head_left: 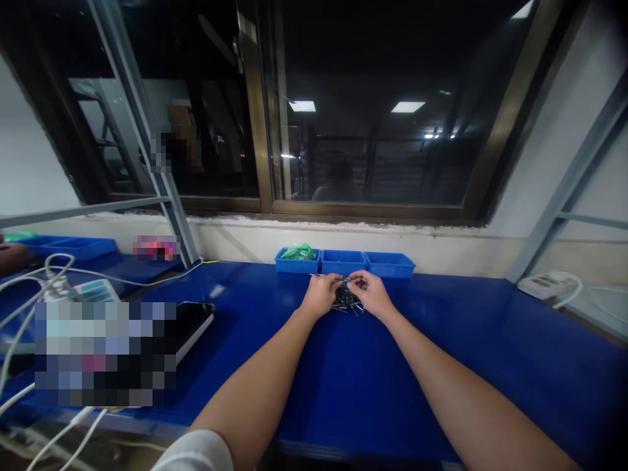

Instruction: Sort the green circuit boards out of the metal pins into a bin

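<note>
Both my arms reach forward over a blue table [373, 373]. My left hand [321, 294] and my right hand [371, 292] meet above a small pile of dark metal pieces [347, 302], perhaps screws. The fingers of both hands are pinched together around a small greenish part [346, 284] held between them. The part is too small to name. Just behind the hands stands a row of three blue bins [343, 262]; the left bin holds green items [298, 252].
A dark flat device [193, 320] lies at left beside white cables [29, 288] and a blurred patch. More blue trays [73, 247] sit far left. A white power strip [547, 284] rests at right. A window and grey frame posts stand behind.
</note>
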{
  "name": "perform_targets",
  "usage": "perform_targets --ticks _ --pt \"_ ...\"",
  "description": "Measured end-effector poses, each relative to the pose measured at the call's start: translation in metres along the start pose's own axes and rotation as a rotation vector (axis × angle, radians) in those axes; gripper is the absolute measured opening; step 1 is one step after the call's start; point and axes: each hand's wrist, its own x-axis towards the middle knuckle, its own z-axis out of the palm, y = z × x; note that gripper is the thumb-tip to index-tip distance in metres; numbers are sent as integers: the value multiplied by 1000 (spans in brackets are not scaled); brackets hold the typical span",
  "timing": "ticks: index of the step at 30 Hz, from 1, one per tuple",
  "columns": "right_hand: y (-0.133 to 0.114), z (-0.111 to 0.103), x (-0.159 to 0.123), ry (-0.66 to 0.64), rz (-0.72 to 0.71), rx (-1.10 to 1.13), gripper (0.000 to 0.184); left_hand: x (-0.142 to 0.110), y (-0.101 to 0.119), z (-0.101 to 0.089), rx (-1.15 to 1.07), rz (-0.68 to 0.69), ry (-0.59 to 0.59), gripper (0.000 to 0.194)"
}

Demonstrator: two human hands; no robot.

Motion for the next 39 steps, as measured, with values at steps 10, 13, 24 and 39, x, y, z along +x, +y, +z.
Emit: perform_targets --ticks 10,13,24,39 --pt "-1 -8 2 15 91 165 21 0 5 -3 -27 -29 -30 17" --pt "0 -9 2 14 97 172 21 0 4 -2 -16 -18 -32 17" --pt "0 -11 3 118 101 49 22 -1 5 -2 10 -1 -37 17" --pt "20 -54 21 344 134 -480 39 2 -14 -10 213 -536 23 33"
